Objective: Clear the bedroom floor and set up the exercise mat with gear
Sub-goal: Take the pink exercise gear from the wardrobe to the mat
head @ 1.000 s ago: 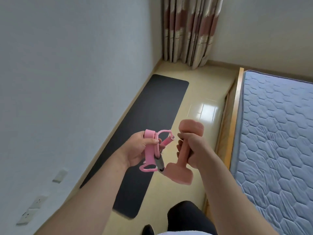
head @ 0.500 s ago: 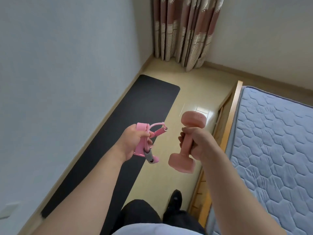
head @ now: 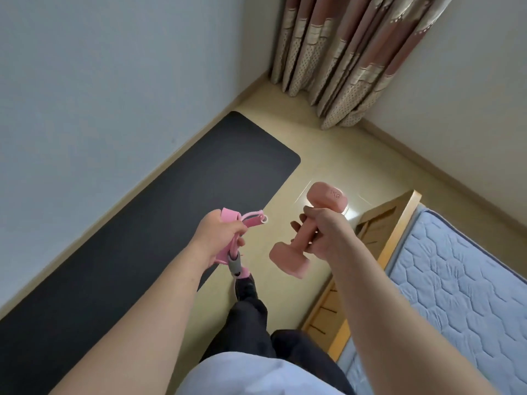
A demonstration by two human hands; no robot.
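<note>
A narrow bedroom: pale wall point(head: 99, 81) on the left, glossy cream floor point(head: 328, 155), a patterned curtain point(head: 356, 52) in the far corner. The black exercise mat point(head: 171, 209) lies flat along the foot of that wall, its long axis running from near me toward the curtain. Over the mat's right edge my left grip point(head: 219, 238) is curled round a bunched pink resistance band point(head: 253, 220), with a grey sleeve and a loop hanging below the fist. Just right of the mat, above bare floor, my right grip point(head: 322, 235) is wrapped round the shaft of a pink dumbbell point(head: 288, 259), held tilted with one head low toward me and the other high and away. Farther right of the mat stands the bed point(head: 456, 295) with its quilted mattress. Both pieces are in the air, so I judge only the placing is left. The mat lies down and left of both grips, with the left one nearer. The band can drop almost straight down, while the dumbbell must cross leftward.
</note>
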